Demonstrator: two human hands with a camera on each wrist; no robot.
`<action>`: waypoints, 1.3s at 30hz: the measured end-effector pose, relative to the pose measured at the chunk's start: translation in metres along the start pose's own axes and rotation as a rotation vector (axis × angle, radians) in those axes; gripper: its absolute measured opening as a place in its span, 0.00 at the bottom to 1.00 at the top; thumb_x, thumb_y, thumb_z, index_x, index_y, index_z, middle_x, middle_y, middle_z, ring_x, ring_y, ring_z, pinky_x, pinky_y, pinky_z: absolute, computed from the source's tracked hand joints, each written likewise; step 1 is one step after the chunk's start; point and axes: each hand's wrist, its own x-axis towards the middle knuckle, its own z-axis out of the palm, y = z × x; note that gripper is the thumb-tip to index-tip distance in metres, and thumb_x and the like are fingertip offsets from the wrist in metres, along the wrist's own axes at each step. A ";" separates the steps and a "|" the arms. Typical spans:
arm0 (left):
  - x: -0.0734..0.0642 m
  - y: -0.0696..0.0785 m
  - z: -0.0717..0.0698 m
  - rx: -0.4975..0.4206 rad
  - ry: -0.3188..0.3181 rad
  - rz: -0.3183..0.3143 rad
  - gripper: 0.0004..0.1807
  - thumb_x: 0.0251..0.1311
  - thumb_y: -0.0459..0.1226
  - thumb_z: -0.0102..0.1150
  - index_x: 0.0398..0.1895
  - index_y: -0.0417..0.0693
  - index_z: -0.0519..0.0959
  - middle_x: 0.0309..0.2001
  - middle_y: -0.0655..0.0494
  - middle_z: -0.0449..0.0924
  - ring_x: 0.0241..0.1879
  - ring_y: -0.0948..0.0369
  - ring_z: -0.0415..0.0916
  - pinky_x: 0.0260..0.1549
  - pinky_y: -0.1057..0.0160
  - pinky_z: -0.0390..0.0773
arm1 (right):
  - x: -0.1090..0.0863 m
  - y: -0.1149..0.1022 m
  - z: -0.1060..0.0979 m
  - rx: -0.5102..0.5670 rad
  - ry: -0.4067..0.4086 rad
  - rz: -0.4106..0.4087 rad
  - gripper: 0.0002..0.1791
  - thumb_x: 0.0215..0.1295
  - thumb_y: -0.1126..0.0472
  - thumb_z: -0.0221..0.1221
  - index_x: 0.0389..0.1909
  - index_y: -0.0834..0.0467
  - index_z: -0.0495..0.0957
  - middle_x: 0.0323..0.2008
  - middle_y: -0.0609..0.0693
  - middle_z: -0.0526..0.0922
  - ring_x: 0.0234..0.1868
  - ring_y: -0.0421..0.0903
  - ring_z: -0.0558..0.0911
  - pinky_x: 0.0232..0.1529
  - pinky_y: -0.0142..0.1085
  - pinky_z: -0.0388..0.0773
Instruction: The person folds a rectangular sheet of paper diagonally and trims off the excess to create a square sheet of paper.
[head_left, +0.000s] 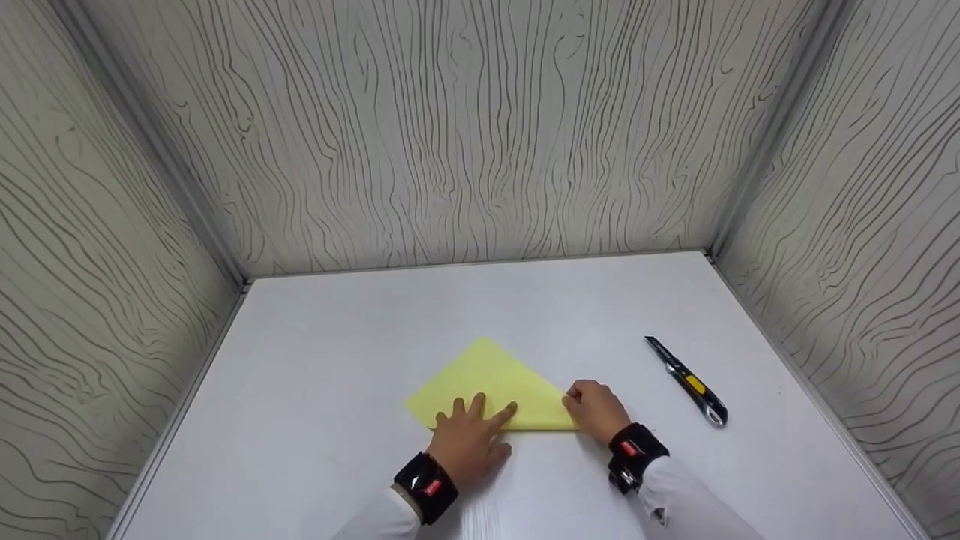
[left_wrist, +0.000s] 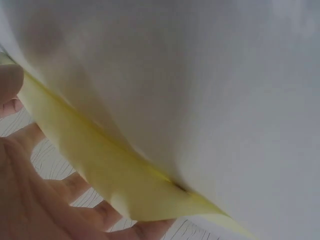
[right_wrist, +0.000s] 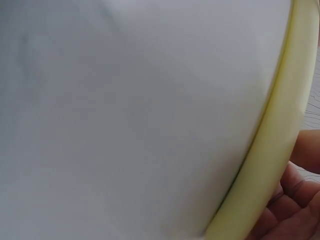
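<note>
A yellow sheet of paper (head_left: pixel 495 367), folded over, lies on the white table with one point facing away and a straight folded edge towards me. My left hand (head_left: pixel 466 444) rests on its near left part, fingers spread across the surface. The left wrist view shows the folded edge of the paper (left_wrist: pixel 115 170) in front of those spread fingers. At the right corner of the paper is my right hand (head_left: pixel 598 409), its fingers curled and thumb against the sheet; the hand covers that corner. From the right wrist, the paper's fold (right_wrist: pixel 265 150) partly hides the thumb and curled fingers.
A black and yellow utility knife (head_left: pixel 688 382) lies right of the right hand, its blade end pointing away to the left. The white table (head_left: pixel 337 322) meets wood-patterned panels (head_left: pixel 465 135) at the back and both sides.
</note>
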 end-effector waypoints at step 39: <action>-0.013 0.010 -0.015 0.087 -0.055 0.017 0.38 0.65 0.68 0.64 0.79 0.78 0.72 0.67 0.43 0.79 0.60 0.39 0.78 0.51 0.38 0.84 | -0.009 -0.011 0.011 -0.311 0.175 -0.156 0.17 0.73 0.55 0.68 0.50 0.65 0.84 0.47 0.62 0.86 0.48 0.61 0.84 0.49 0.57 0.83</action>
